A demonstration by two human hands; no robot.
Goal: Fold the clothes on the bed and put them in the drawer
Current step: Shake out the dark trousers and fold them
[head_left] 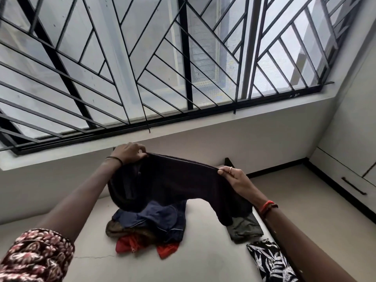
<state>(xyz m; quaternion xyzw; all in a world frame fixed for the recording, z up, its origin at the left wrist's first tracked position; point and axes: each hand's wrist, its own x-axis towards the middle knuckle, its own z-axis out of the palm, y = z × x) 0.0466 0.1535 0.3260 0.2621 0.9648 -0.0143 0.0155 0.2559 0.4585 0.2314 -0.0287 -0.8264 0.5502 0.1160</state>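
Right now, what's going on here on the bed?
A person holds a dark garment up over the bed: the left grip pinches one end of its top edge, the right grip the other. Under it lies a loose pile of blue, brown and red clothes, not yet folded. An olive piece, folded, and a leaf-print piece lie to the right.

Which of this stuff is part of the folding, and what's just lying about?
In the job: dark garment, pinched by left hand and right hand; heap of clothes; olive garment; leaf-print cloth; bed.
Just there: window grille; white wall.
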